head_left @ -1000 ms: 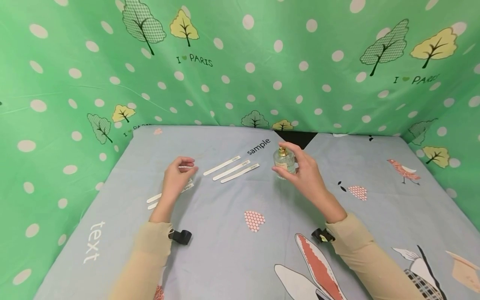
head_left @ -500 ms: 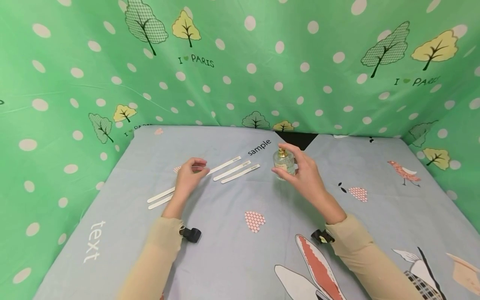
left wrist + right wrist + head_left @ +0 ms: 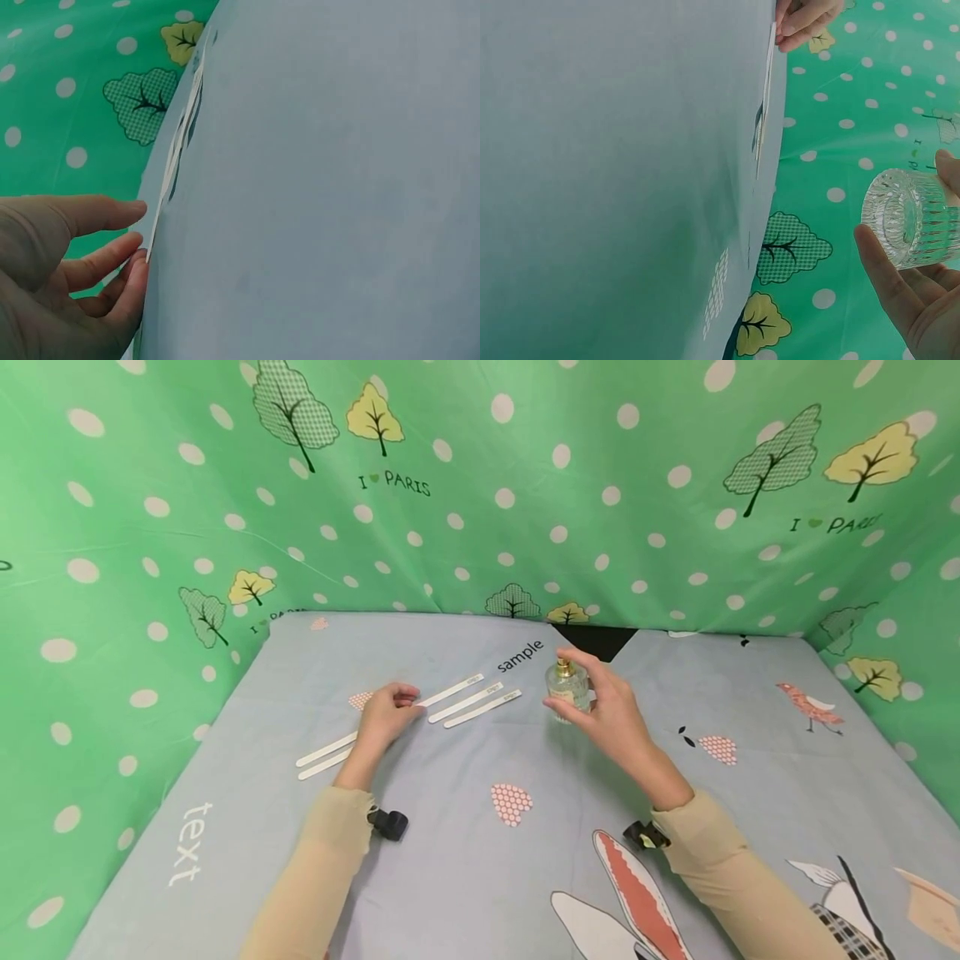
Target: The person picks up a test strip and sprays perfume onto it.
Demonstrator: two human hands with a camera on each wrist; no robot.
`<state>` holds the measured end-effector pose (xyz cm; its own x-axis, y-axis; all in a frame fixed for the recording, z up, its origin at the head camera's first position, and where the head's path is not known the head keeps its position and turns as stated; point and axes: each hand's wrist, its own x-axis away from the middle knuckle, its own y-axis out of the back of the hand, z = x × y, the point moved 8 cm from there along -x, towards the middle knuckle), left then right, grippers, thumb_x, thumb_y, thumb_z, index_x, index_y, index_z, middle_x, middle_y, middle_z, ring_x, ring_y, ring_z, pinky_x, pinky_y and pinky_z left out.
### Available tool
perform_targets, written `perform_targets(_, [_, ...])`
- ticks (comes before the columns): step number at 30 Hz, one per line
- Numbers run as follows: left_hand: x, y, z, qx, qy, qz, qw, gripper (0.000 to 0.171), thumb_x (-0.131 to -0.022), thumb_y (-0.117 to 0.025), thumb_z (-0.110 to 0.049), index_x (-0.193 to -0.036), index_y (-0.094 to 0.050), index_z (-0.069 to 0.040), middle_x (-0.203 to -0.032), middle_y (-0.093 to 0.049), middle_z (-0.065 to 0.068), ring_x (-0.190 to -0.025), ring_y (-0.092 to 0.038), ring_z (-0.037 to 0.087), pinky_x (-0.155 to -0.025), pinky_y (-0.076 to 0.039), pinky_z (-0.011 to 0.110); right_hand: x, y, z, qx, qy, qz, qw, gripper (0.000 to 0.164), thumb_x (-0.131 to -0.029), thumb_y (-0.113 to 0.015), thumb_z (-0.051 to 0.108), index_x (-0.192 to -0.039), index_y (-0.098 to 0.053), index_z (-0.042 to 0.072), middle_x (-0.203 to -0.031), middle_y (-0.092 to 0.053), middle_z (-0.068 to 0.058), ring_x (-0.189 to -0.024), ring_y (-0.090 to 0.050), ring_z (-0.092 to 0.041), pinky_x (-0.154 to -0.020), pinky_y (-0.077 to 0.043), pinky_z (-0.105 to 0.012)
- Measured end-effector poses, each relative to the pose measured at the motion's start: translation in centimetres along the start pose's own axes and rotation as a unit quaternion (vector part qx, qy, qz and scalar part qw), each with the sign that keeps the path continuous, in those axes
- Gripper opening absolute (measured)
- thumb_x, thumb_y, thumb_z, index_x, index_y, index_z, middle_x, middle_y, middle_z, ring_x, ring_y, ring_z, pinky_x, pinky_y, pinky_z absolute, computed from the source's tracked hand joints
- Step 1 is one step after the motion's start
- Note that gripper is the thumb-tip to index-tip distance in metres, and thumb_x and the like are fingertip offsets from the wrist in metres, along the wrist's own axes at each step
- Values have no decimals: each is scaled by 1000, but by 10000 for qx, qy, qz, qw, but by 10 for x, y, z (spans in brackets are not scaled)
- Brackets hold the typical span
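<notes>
My right hand [image 3: 611, 706] grips a clear glass perfume bottle [image 3: 567, 692] with a gold neck, raised above the cloth. In the right wrist view the bottle's ribbed base [image 3: 904, 217] shows between thumb and fingers. My left hand [image 3: 389, 717] is low over the cloth at the near end of a white paper test strip [image 3: 450, 691]. Its thumb and fingertips stand apart in the left wrist view, with the strips [image 3: 176, 154] just beyond them. Two more strips, the middle one [image 3: 465, 702] and the nearest one [image 3: 482, 709], lie parallel beside it, dark print at their far ends.
Two other white strips [image 3: 318, 750] lie at the left, partly behind my left hand and wrist. A printed grey-blue cloth [image 3: 450, 860] covers the table. Green dotted fabric [image 3: 480, 527] hangs behind and at both sides.
My left hand has moved right, from over the left strips to the end of the middle group, and lowered. My right hand keeps the perfume bottle in nearly the same place.
</notes>
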<state>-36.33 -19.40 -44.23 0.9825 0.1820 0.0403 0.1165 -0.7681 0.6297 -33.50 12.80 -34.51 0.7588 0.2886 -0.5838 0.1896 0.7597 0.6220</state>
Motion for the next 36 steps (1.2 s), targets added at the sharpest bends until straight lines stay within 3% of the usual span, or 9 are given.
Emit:
perform_targets(12, [-1, -6, -5, -833, -143, 93, 9964, 26, -84, -76, -9, -110, -73, -3, -103, -73, 13, -96, -65, 27, -87, -52, 40, 2, -1, 7, -102, 88, 65, 9999, 69, -79, -85, 20, -139, -52, 17, -135, -62, -10, -94, -66, -24, -67, -59, -36])
perform_targets(18, [-2, -2, -7, -836, 0, 93, 9965, 21, -83, -78, -9, -103, -75, -6, -93, -72, 8, -86, -65, 21, -77, -50, 31, 1, -6, 10, -193, 85, 112, 9997, 68, -80, -85, 21, -139, -52, 18, -130, -64, -12, -90, -67, -24, -64, -59, -34])
perform_targets(27, [-10, -1, -8, -1005, 44, 104, 9949, 16, -86, -76, -10, -102, -76, -7, -91, -70, 8, -83, -60, 20, -72, -45, 28, 0, -7, 15, -319, 97, 136, 9994, 68, -81, -84, 19, -139, -50, 18, -127, -65, -13, -88, -68, -25, -60, -59, -33])
perform_targets(36, [-4, 2, -9, -958, 57, -21, 9954, 16, -85, -77, -9, -101, -76, -6, -92, -71, 10, -84, -60, 23, -75, -47, 32, 1, -5, 18, -208, 78, 143, 9997, 67, -81, -84, 20, -140, -50, 19, -125, -65, -14, -86, -69, -27, -59, -59, -34])
